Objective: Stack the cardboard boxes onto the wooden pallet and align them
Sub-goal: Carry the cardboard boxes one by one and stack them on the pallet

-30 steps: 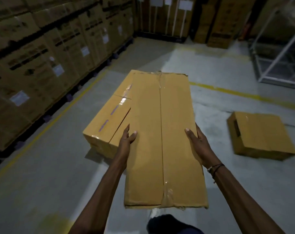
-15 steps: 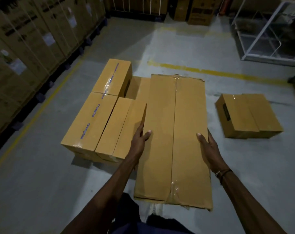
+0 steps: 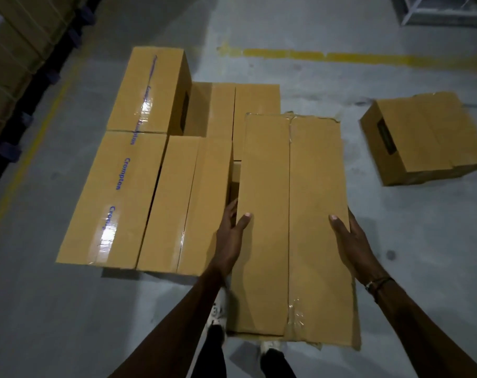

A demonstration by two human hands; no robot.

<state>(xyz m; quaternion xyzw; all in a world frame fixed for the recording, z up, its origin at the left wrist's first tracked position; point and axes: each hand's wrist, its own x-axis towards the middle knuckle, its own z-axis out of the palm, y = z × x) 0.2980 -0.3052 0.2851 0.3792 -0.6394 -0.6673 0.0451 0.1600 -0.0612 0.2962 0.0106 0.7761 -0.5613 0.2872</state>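
Long cardboard box (image 3: 294, 227) at centre frame, left hand (image 3: 229, 238) and right hand (image 3: 352, 241) gripping its two long sides, thumbs on top, stacked boxes (image 3: 155, 173) just left, lone box (image 3: 422, 137) on the floor (image 3: 395, 241) at right.

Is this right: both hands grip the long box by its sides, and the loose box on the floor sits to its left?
Not quite. The head view shows the left hand and right hand gripping the long box by its sides, but the loose box sits on the floor to its right.

Yellow floor line (image 3: 341, 56) — metal rack (image 3: 433, 12)
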